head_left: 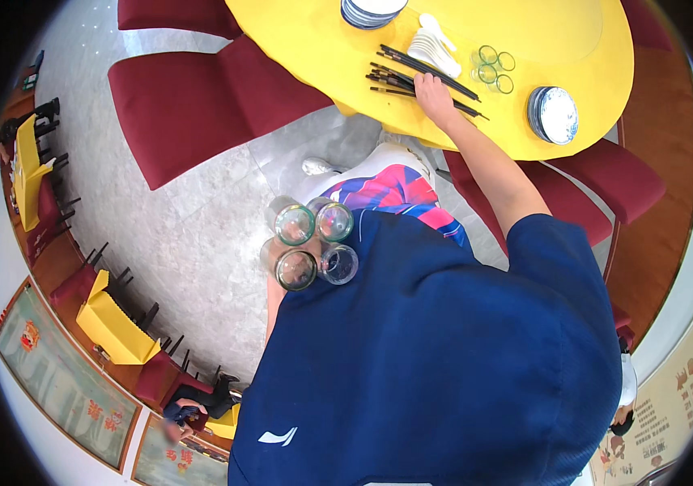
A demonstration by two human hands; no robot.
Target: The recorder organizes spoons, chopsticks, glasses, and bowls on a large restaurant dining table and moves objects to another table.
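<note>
My left hand [274, 277] is closed on several clear drinking glasses [296, 225], bunched together at my left side beside my dark blue shirt. The glasses partly cover its fingers. My right arm reaches over the edge of the round table, where my right hand [434, 97] is closed over part of a loose bundle of dark chopsticks [395, 78]. Its fingertips are hard to make out. Just beyond the chopsticks lie a row of white spoons [434, 50]. Several more clear glasses [488, 73] stand to the right of my right hand.
The round table has a yellow cloth [314, 40]. A stack of blue-rimmed plates [555, 115] sits at its right, another stack [371, 11] at the far side. Dark red chairs [193, 105] surround it. Other people [189, 409] and yellow-covered tables [113, 324] are further off at left.
</note>
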